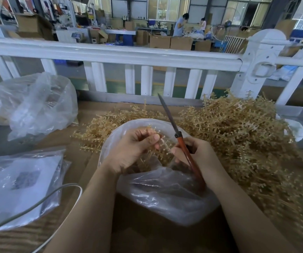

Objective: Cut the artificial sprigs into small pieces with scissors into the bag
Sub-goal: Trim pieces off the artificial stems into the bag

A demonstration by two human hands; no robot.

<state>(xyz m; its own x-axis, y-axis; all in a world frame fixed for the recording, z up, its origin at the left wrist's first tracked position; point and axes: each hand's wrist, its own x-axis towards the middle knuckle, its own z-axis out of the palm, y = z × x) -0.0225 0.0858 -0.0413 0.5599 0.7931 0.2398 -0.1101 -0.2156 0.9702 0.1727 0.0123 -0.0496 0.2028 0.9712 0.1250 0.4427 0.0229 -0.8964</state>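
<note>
Fingers of the left hand [128, 150] pinch a tan sprig [162, 143] over the open bag [165, 194]; the right hand [200, 156] grips red-handled scissors [180, 141], blades pointing up. Beyond the bag, uncut sprigs [238, 128] are heaped on the surface [143, 234].

The brown bench [147, 238] carries a heap of tan sprigs [238, 136], an open clear bag [165, 198], two other plastic bags [33, 106] and a white cable [37, 203].

Glossy clear plastic bag [165, 198], matt tan plastic sprigs [238, 128]
</note>
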